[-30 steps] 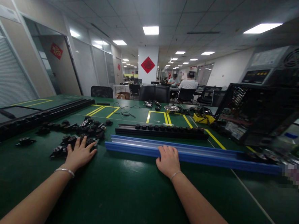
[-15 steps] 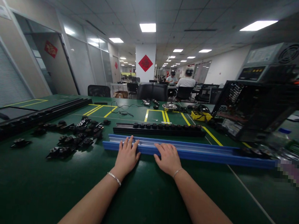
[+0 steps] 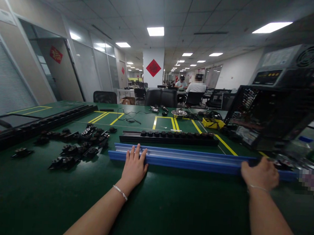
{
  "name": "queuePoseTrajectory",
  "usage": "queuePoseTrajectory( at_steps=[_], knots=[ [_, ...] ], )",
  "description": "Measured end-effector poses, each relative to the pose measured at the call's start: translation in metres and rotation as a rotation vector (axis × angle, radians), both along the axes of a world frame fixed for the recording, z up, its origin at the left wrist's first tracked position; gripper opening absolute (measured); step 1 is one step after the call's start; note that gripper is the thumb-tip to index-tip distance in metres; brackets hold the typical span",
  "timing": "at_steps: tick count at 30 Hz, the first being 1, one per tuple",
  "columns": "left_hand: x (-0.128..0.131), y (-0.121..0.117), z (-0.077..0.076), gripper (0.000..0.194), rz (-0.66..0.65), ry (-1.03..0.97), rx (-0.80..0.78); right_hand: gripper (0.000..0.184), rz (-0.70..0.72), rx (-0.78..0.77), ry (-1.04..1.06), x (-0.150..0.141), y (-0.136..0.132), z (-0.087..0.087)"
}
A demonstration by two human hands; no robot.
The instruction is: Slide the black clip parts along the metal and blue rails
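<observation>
My left hand [image 3: 134,167] rests with its fingers stretched and slightly spread across the left part of a long blue rail [image 3: 186,163]. The rail has a grooved channel and lies crosswise on the green table. Towards the rail's right end is my right hand [image 3: 261,175], arched over it with thumb and forefinger apart; its other fingertips are hidden. Small dark parts [image 3: 284,165] sit in the channel just beyond that hand. Behind the blue rail lies a black rail [image 3: 169,137] with a row of round black pieces along it.
Several loose black parts [image 3: 83,148] are heaped on the table's left side. A long black rail [image 3: 47,126] runs along the left. To the right stand an opened computer case [image 3: 274,117] and a plastic bottle [image 3: 304,144]. A metal bowl [image 3: 179,114] and yellow item [image 3: 212,123] lie farther back.
My left hand went from the loose black parts to the blue rail and stayed there. My right hand then slid from the rail's middle far right, near its end.
</observation>
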State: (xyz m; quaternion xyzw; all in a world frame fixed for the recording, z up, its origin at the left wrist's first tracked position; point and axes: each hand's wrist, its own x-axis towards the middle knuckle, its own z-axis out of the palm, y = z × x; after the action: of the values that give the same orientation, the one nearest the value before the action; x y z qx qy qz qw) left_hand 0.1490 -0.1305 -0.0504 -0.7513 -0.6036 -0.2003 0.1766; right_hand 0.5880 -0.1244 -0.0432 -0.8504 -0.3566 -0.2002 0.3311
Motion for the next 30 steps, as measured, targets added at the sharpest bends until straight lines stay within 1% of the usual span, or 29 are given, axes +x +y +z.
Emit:
queuePoseTrajectory(
  at_steps=[3, 7, 11, 18, 23, 27, 30],
  knots=[
    [-0.001, 0.000, 0.001, 0.056, -0.009, -0.003, -0.004, 0.065, -0.019, 0.050, 0.147, -0.004, 0.002, 0.000],
    [-0.001, -0.001, 0.001, 0.057, -0.004, -0.009, -0.016, 0.067, -0.042, 0.055, 0.190, -0.005, 0.004, 0.002],
    [0.000, 0.000, 0.001, 0.057, -0.003, -0.011, -0.019, 0.068, -0.060, 0.035, 0.182, -0.005, 0.003, 0.003],
    [0.000, 0.000, 0.001, 0.058, -0.007, -0.021, -0.022, 0.064, -0.100, 0.021, 0.175, -0.010, 0.003, 0.004],
    [0.000, 0.000, 0.002, 0.057, -0.007, -0.023, -0.019, 0.062, -0.108, -0.041, 0.174, -0.009, 0.002, 0.005],
    [0.000, 0.000, 0.002, 0.058, -0.009, -0.022, -0.023, 0.058, -0.126, -0.028, 0.134, -0.014, 0.001, 0.009],
    [-0.001, 0.000, 0.001, 0.058, -0.012, -0.022, -0.029, 0.053, -0.093, -0.017, 0.107, -0.017, 0.000, 0.011]
  ],
)
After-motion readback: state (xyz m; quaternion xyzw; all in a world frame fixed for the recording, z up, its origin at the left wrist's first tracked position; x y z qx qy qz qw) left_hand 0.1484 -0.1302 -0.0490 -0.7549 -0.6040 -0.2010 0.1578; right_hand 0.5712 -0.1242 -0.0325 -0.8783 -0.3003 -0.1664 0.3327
